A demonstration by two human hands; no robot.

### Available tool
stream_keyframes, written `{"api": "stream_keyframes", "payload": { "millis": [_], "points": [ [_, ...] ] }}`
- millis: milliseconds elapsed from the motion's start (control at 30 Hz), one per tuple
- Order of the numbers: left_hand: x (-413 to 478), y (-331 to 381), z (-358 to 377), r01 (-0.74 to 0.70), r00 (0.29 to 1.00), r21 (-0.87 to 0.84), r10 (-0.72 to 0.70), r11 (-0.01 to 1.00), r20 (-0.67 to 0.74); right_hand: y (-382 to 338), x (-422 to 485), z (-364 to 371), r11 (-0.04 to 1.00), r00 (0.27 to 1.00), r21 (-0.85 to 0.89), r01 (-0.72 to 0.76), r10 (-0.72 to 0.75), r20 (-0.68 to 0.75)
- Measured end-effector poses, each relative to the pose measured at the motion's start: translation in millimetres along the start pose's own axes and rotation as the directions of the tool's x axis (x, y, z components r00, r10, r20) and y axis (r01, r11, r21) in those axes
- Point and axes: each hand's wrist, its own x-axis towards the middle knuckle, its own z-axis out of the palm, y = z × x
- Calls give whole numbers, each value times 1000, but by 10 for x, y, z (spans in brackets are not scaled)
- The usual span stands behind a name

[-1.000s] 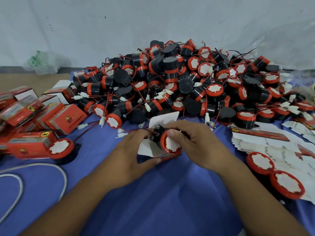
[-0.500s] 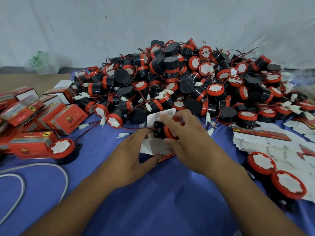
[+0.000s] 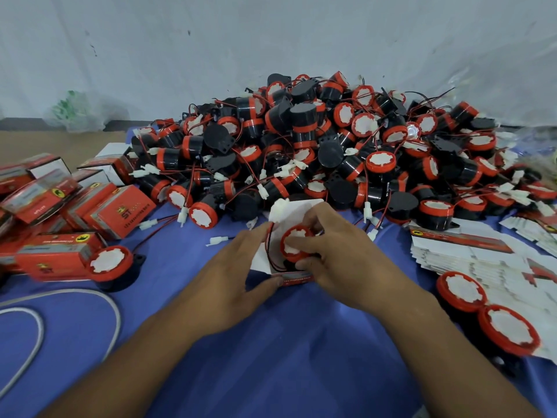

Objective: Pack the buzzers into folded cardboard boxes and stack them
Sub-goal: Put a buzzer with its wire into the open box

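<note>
A red-and-black buzzer (image 3: 297,241) with a white centre sits in the mouth of an open cardboard box (image 3: 294,279) on the blue cloth. My right hand (image 3: 346,257) grips the buzzer with fingers curled over it. My left hand (image 3: 232,273) holds the box by its left side, thumb at the red front edge. The box's white flap (image 3: 297,208) stands up behind. The buzzer's red-black wire (image 3: 269,251) loops inside the box. A large heap of buzzers (image 3: 316,152) rises just behind.
Packed red boxes (image 3: 120,211) lie in a loose pile at the left, with one buzzer (image 3: 110,265) beside them. Flat unfolded boxes (image 3: 470,254) are stacked at the right, two buzzers (image 3: 482,309) in front. A white cable (image 3: 39,324) curves at lower left.
The buzzer has turned so its white face points up and has gone lower into the box. My right hand has shifted with it; my left hand stays on the box.
</note>
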Motion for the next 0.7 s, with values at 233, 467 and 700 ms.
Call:
{"api": "stream_keyframes", "payload": {
  "millis": [233,467,700],
  "points": [
    [10,-24,-18,-50,999,-2,50,999,14,40,39,81,991,988,119,-60,76,-136],
    [36,33,-29,-40,999,-17,40,999,0,58,36,111,994,997,105,37,-29,-75],
    [50,142,-19,-86,996,-2,86,996,-33,30,32,56,829,933,558,29,178,-313]
  ]
}}
